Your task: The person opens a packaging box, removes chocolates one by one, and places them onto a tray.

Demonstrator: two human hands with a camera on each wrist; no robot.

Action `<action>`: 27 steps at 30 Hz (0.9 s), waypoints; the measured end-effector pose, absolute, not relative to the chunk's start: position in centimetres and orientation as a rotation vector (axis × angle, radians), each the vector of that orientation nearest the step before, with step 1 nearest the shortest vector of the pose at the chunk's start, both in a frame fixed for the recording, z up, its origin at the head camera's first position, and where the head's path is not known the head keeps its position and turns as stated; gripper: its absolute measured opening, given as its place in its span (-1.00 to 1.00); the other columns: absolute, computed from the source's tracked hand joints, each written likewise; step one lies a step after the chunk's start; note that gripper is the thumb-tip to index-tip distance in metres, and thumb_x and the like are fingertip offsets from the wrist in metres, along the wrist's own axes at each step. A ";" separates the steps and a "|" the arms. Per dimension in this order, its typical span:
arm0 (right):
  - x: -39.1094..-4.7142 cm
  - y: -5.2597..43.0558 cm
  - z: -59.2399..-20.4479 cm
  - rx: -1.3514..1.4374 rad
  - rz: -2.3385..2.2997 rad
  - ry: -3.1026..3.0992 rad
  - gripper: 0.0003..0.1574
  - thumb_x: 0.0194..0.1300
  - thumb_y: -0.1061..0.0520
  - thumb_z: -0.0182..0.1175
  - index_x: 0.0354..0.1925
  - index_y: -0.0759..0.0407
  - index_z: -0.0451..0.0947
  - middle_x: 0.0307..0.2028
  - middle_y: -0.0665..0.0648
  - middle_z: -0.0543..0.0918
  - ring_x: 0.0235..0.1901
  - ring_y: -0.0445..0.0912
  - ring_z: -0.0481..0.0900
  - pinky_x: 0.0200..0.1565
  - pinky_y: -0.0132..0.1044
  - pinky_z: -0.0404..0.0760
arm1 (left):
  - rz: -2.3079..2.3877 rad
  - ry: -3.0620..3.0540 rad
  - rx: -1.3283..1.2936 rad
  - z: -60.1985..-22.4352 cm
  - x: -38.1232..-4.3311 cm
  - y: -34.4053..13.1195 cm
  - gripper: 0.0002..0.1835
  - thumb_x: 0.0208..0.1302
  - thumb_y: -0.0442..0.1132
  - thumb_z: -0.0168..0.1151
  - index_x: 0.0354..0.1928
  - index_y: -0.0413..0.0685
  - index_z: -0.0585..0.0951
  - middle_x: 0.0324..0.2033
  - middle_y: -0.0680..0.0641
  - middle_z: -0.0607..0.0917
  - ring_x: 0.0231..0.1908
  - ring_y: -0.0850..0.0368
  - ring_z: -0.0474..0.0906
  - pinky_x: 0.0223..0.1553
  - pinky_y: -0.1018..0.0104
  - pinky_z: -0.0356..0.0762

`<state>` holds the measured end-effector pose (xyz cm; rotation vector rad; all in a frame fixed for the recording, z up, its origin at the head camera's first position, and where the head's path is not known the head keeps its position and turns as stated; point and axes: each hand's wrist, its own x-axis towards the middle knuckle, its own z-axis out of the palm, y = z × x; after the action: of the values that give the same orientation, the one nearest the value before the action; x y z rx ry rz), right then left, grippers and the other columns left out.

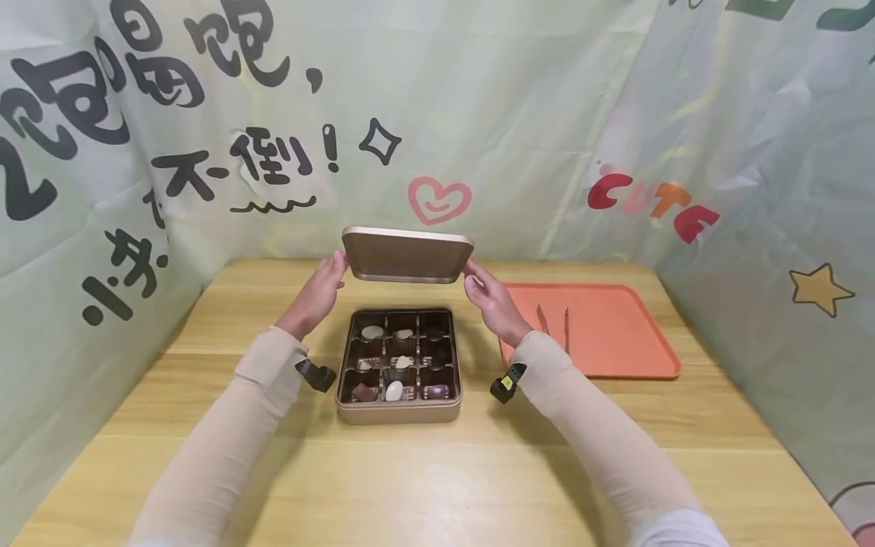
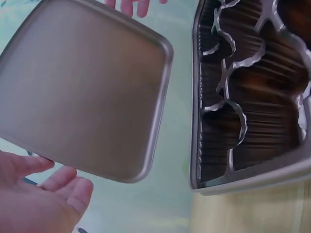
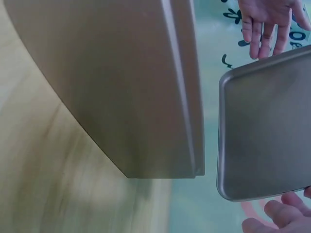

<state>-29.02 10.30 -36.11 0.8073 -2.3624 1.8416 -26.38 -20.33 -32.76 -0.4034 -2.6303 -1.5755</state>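
Holding a round-cornered metallic lid [image 1: 406, 255], hands [image 1: 317, 295] [image 1: 499, 305] hover.

Bronze-coloured lid [image 1: 408, 256], tilted, held up between both hands [image 1: 317, 295] [image 1: 497, 305], open square nine-compartment tin [image 1: 399, 412], small pieces [image 1: 394, 391] inside

There are nine compartments [image 1: 393, 351], one lid [image 1: 408, 255], one box [image 1: 399, 414], one tray [image 1: 608, 334].

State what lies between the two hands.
The tilted lid, held up between the left hand and right hand; the head view shows it.
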 end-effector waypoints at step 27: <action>-32.5 8.6 -37.4 0.570 2.007 -2.386 -0.32 0.58 -0.05 -0.23 0.44 0.33 0.08 0.39 0.32 0.22 0.37 0.18 0.18 0.39 0.05 0.17 | -1.998 -2.415 -0.298 -36.0 -30.2 -21.0 -0.21 0.53 0.13 -0.66 0.41 -0.47 0.03 0.34 -0.48 0.15 0.37 -0.33 0.06 0.37 -0.23 0.04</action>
<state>-32.49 8.61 -37.39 0.5702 -2.3856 2.0069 -30.23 -20.96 -35.99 -0.2980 -2.4150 -1.9985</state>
